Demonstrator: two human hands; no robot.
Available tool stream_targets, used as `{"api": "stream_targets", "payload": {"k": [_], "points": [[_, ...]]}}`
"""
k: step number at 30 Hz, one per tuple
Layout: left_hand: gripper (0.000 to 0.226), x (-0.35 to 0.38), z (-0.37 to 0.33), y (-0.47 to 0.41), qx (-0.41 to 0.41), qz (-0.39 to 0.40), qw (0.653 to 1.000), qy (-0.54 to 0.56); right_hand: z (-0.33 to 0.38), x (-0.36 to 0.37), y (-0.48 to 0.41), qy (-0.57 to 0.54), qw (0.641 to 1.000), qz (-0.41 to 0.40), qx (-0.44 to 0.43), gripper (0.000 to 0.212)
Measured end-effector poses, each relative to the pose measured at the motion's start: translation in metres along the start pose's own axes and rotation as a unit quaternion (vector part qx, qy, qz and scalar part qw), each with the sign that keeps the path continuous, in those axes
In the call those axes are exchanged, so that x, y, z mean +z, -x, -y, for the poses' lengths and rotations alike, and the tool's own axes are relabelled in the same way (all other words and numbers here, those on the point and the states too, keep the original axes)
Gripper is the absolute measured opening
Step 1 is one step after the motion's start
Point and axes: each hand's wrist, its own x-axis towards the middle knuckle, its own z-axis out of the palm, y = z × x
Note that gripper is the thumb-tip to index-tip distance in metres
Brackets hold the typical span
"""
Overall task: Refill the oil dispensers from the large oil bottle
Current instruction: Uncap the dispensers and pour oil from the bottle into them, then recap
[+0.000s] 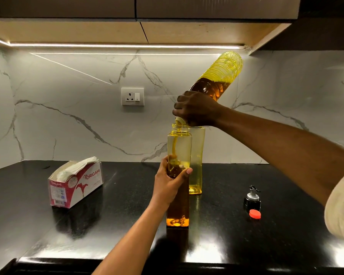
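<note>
I am gripping the tilted bottle point(216, 78) near its neck in my right hand point(197, 109), oil point(174, 143) streaming into the dispenser point(178, 205), my left hand point(170, 182) clasping its middle, pourer point(252, 199) standing at four o'clock

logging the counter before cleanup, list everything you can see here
large oil bottle: 1, yellow, tilted over front dispenser, pouring
front dispenser: 1, clear yellow, part full of amber oil, counter centre
rear dispenser: 1, clear yellow, nearly empty, just behind the front one
tissue box: 1, pink and white, counter left
pourer spout: 1, black and silver, counter right
bottle cap: 1, red, beside pourer spout
wall socket: 1, white, backsplash
counter: 1, black, below
left grip: 1, bare, holds front dispenser
right grip: 1, bare, holds large oil bottle's neck
</note>
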Motion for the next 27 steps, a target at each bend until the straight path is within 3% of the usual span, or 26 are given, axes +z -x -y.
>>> {"api": "stream_targets", "payload": {"k": [7, 27], "points": [[0.059, 0.0000, 0.0004, -0.0005, -0.001, 0.000, 1.000, 0.002, 0.0000, -0.0001, -0.0006, 0.005, 1.000, 0.003, -0.001, 0.014], [0.084, -0.0004, 0.0046, -0.0019, -0.010, 0.000, 1.000, 0.020, 0.0041, -0.0033, 0.0006, -0.028, 0.998, 0.028, 0.051, 0.013]]}}
